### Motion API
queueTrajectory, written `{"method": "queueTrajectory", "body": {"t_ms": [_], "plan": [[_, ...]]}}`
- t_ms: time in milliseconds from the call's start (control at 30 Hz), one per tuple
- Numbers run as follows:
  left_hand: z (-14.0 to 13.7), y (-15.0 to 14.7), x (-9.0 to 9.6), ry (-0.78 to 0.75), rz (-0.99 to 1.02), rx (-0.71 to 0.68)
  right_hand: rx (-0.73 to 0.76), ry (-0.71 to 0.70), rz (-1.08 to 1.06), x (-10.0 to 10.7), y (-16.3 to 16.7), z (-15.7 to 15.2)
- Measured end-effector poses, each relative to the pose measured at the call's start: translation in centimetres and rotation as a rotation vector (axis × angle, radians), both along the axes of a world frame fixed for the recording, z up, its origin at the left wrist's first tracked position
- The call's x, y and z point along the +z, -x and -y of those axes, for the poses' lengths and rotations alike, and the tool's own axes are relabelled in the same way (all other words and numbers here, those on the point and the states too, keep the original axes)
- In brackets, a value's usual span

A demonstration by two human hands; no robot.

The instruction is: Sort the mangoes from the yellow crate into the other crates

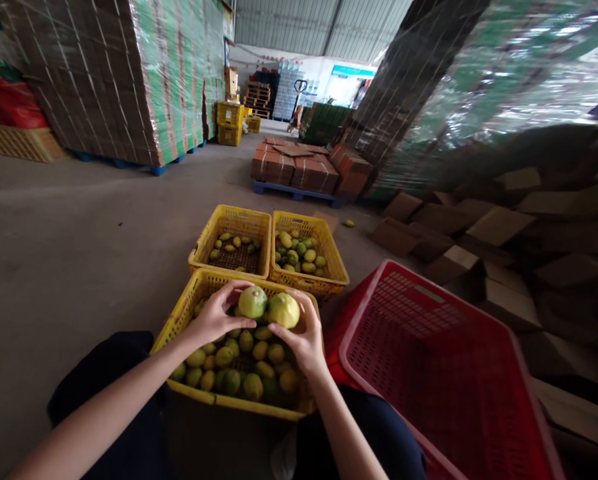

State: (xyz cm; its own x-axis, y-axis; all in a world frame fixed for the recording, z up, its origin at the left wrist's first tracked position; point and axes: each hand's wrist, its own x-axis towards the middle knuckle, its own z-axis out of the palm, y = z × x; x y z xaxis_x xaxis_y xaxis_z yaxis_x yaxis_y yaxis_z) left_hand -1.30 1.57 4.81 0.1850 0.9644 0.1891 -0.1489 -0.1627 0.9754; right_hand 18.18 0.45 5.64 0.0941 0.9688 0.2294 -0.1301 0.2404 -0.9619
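My left hand (223, 312) is closed around a pale green lemon (253, 302). Beside it, my right hand (303, 331) grips a yellower lemon (283, 311), thumb below and fingers behind. The two fruits are side by side, close together, above the near yellow crate (233, 401). Many green and yellow lemons (253, 386) lie in that crate, partly covered by my hands and forearms.
Behind stand two more yellow crates, the left one (193, 259) with several fruits, the right one (335, 270) fuller. A red crate (363, 293) is at my right, beside a cardboard heap (509, 300). Farther off are stacked cartons (316, 175) on a blue pallet.
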Motion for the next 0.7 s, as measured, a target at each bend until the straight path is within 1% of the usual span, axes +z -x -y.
{"method": "queueTrajectory", "body": {"t_ms": [100, 200, 267, 333, 433, 500, 533, 567, 600, 633, 700], "plan": [[-0.2, 0.0, -0.1, 0.181, 0.21, -0.08, 0.168, 0.167, -0.18, -0.2, -0.3, -0.3], [-0.2, -0.3, -0.2, 0.341, 0.41, -0.088, 0.235, 0.319, -0.409, -0.7, 0.0, -0.5], [-0.3, -0.9, -0.4, 0.457, 0.522, -0.077, 0.272, 0.399, -0.52, -1.1, 0.4, -0.8], [-0.4, -1.6, -0.7, 0.556, 0.6, -0.034, 0.279, 0.496, -0.585, -1.5, 1.0, -1.0], [-0.5, -2.6, -1.3, 0.667, 0.68, 0.099, 0.209, 0.645, -0.605, -2.1, 2.0, -0.9], [-0.7, -2.9, -1.7, 0.764, 0.698, 0.185, 0.179, 0.694, -0.6, -2.5, 2.6, -0.7], [-0.8, -2.9, -1.9, 0.807, 0.69, 0.201, 0.185, 0.712, -0.599, -2.6, 2.8, -0.6], [-0.8, -2.9, -2.0, 0.828, 0.672, 0.202, 0.197, 0.726, -0.599, -2.8, 2.9, -0.4], [-0.9, -2.9, -2.1, 0.818, 0.645, 0.187, 0.21, 0.736, -0.599, -2.9, 3.0, -0.3], [-0.9, -2.8, -2.2, 0.772, 0.615, 0.163, 0.219, 0.738, -0.592, -2.9, 3.1, -0.2], [-0.8, -2.7, -2.2, 0.616, 0.547, 0.119, 0.228, 0.7, -0.554, -3.0, 3.0, 0.0]]}}
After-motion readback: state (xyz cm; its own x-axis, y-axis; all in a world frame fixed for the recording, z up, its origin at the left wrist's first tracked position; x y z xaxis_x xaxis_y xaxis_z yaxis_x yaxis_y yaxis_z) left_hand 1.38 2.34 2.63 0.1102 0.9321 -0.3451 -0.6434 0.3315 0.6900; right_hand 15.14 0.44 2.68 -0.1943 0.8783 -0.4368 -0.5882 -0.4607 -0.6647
